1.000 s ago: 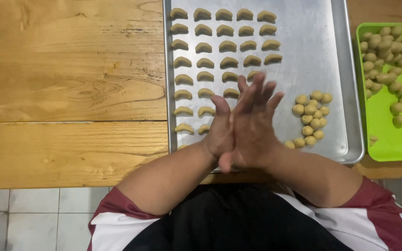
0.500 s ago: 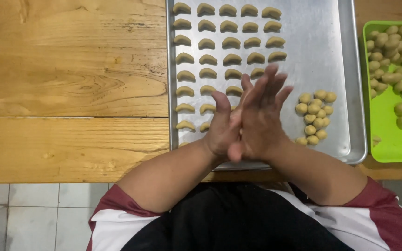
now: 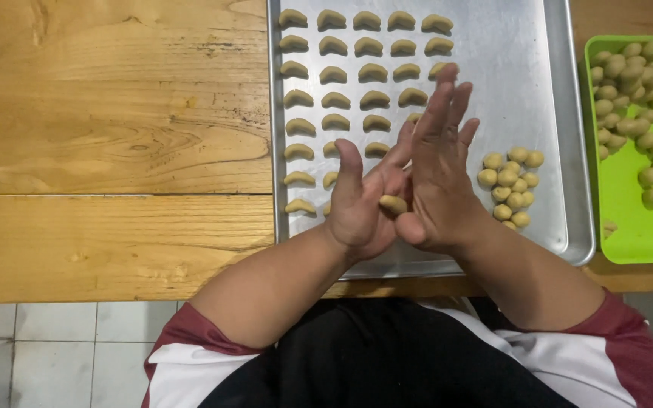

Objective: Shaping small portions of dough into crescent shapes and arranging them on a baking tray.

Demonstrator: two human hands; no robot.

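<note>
- Left hand: palm up, fingers spread, thumb raised, at lower centre of the frame over the near edge of the tray. Grip open; nothing clamped.
- Small tan lump of dough: lies on the left palm, touching the heel of the right hand. Shape short and roundish; finer form cannot be told.
- Right hand: palm turned toward the left hand, fingers straight and fanned toward the upper centre. Grip open, pressing flat against the lump, not closed round it.
- Change from half a second ago: then the palms were shut flat together and the lump was hidden; now the fingertips have parted and the lump shows in the gap. Judgement: the rolling stroke between the palms is at or near its end, and the piece is exposed for checking or shaping.
- Flat rectangular silver metal tray: upper centre to centre right, resting on the light wooden plank surface.
- Rows of pale crescent-shaped dough pieces: left half of the tray, evenly spaced; nearest rows partly hidden by the hands.
- Cluster of small round dough balls: on the tray, just right of the right hand.
- Bright green plastic tray: right edge of frame, holding more dough balls at its upper end.
</note>
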